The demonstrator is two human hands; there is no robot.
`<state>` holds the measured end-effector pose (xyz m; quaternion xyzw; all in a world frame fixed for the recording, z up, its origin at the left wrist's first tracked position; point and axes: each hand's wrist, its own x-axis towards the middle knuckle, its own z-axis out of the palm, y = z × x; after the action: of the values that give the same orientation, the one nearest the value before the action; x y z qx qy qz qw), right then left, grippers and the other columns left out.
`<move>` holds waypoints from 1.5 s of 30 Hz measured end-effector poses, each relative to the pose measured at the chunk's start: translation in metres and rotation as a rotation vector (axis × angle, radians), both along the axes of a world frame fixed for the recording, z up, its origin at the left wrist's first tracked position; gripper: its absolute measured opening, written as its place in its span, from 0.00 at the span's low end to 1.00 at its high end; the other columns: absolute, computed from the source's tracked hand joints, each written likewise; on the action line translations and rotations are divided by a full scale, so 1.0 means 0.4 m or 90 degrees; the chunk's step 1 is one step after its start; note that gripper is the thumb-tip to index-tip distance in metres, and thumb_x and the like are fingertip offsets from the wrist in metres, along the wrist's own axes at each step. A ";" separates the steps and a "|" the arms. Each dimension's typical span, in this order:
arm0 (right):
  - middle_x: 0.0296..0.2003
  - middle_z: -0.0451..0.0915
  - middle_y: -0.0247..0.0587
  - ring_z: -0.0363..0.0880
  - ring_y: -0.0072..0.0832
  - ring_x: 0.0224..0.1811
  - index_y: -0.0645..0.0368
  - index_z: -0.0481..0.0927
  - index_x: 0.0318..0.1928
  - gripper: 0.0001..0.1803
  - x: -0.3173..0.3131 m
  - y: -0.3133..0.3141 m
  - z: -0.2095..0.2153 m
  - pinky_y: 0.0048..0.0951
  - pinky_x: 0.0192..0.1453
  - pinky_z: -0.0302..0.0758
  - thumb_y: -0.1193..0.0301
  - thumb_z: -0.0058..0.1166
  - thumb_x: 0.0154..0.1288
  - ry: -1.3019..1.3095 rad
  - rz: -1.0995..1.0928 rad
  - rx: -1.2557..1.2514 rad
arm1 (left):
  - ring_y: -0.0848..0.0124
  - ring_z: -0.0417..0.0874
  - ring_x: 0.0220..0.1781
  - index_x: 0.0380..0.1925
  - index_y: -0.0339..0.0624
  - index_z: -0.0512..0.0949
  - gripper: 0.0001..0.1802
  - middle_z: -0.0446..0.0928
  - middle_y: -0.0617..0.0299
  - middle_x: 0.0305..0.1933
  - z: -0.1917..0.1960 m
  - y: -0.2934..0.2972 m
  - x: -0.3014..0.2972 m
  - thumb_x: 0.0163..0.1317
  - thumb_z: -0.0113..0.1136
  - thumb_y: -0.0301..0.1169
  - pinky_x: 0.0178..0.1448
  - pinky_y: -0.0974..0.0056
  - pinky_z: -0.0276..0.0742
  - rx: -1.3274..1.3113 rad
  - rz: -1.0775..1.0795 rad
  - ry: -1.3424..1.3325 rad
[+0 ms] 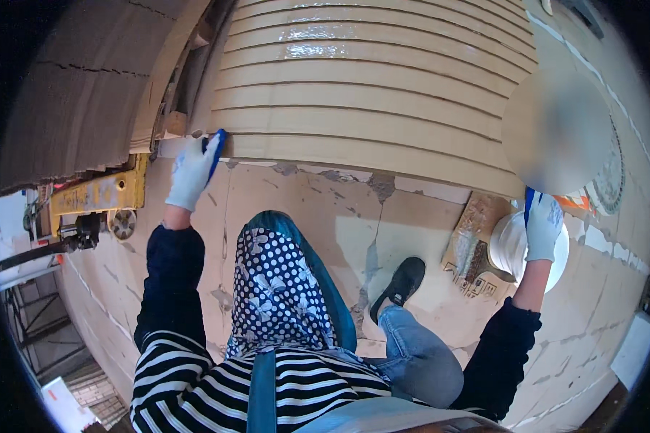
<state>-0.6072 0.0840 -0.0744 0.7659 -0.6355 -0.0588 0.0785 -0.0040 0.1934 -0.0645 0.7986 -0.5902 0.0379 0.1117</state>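
Note:
A wide spread of tan cardboard sheets [361, 119] lies in front of me, the sheets overlapping in rows with their edges running left to right. My left hand [193, 167], in a white glove with blue on the finger side, is closed at the near left corner of the nearest sheet. At the near right corner, my right hand [544, 225], gloved the same way, grips the edge; its fingertips are partly hidden. Shiny reflections lie across the far rows.
A stack of brown corrugated cardboard [87, 108] stands at the left, above a yellow pallet truck part [101, 195]. A white bucket [509, 245] and a flattened printed carton [469, 234] are on the cracked floor [303, 195] by my right hand. A blurred patch hides the far right.

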 end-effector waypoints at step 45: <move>0.30 0.80 0.42 0.77 0.31 0.27 0.58 0.77 0.43 0.24 0.009 -0.042 -0.030 0.32 0.30 0.73 0.51 0.39 0.66 0.004 -0.105 -0.006 | 0.76 0.75 0.23 0.44 0.37 0.72 0.15 0.76 0.63 0.27 0.082 -0.060 -0.033 0.61 0.56 0.35 0.24 0.71 0.72 0.193 0.238 0.321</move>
<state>-0.6037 0.0671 -0.0862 0.7105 -0.6962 -0.0647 0.0793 -0.0172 0.1696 -0.0319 0.8848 -0.3863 -0.2286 0.1255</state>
